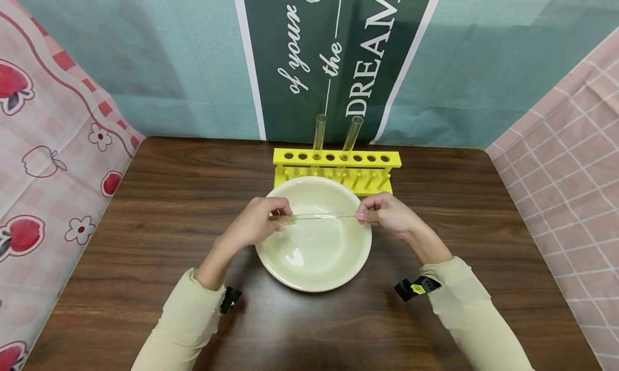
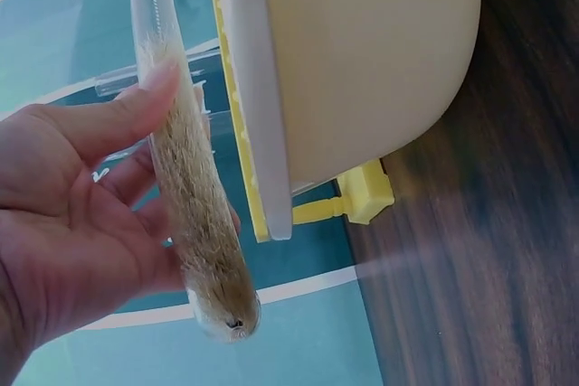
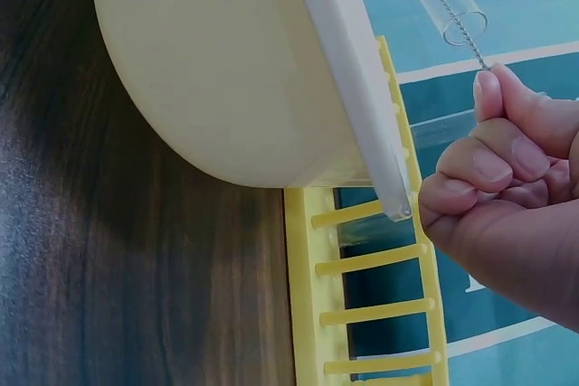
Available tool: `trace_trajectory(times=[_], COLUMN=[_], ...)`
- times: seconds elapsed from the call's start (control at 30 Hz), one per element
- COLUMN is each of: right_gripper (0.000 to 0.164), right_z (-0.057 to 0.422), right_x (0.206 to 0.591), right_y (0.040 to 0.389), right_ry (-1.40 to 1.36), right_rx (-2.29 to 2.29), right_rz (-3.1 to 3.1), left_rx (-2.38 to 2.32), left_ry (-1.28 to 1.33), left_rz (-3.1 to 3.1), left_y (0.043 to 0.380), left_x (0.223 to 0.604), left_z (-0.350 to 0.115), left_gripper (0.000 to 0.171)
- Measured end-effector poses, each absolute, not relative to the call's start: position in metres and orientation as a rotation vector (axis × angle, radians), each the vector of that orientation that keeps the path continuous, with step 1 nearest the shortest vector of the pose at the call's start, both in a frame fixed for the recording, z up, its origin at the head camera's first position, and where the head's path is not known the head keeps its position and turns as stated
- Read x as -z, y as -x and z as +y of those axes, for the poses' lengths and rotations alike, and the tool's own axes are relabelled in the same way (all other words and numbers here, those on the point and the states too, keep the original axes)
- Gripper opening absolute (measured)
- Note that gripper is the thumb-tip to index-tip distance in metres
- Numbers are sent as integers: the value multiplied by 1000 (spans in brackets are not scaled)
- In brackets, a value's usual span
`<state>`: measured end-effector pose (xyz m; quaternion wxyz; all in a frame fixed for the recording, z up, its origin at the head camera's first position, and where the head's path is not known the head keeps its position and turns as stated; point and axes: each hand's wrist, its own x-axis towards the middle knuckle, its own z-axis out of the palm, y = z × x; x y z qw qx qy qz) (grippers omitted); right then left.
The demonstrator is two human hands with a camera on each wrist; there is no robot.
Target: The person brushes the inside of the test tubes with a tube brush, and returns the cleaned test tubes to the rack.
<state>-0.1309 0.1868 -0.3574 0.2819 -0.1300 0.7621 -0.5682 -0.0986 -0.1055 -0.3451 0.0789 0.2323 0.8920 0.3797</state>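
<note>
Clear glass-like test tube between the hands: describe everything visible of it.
The clear, glass-like test tube has a rounded closed end and an open round mouth. It lies roughly level above the glossy, round cream bowl, mouth to the right. Beige brush bristles sit inside toward its closed end; a twisted, metallic wire stem sticks out of the mouth. The left hand grips the tube; the right hand pinches the stem.

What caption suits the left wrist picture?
A left hand holds a clear tube with a brush inside, near a bowl.
</note>
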Motion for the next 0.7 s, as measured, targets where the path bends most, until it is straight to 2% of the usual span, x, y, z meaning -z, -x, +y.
trace_trajectory(times=[0.33,0.7], right_gripper=[16,16], right_z=[186,186], right_x=[359,362], right_y=[132,129], right_ry=[539,806], right_rx=[1330,1212], right_rz=[2201,2359], left_rx=[-1084,-1038], left_ry=[-632,-616], left_rz=[2494,2331], left_y=[113,126], left_x=[342,334], left_z=[-114,-122], left_gripper=[17,16])
